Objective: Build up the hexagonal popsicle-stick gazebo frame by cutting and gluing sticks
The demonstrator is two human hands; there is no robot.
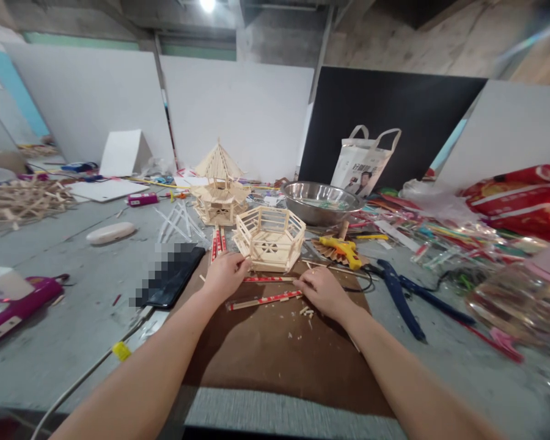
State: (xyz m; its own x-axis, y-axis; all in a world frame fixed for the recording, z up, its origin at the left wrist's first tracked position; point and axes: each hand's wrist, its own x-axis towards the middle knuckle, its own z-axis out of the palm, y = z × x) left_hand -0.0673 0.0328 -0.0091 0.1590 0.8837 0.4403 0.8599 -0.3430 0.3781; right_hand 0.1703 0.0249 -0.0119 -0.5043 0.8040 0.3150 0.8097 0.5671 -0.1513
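Both my hands are low over a brown board [256, 360]. The closed fingers of my left hand [224, 278] are beside the near left corner of a hexagonal wooden-stick frame [275, 241]; what they grip is hidden. My right hand [324, 292] pinches the right end of a thin red-patterned strip [270, 279], whose left end reaches my left thumb. Closer to me lies a second red-patterned strip [263, 301] with small wooden pieces along it. Cut stick bits [307, 311] are scattered beside my right hand. Behind the frame stands a stick pavilion [220, 189] with a pointed roof.
A phone [176, 278] on a cable lies left of the board. To the right are a yellow glue gun [341, 250] and blue-handled pliers [401, 299]. A metal bowl [321, 201], a bag [362, 162] and plastic clutter stand behind. A stick pile [22, 201] lies far left.
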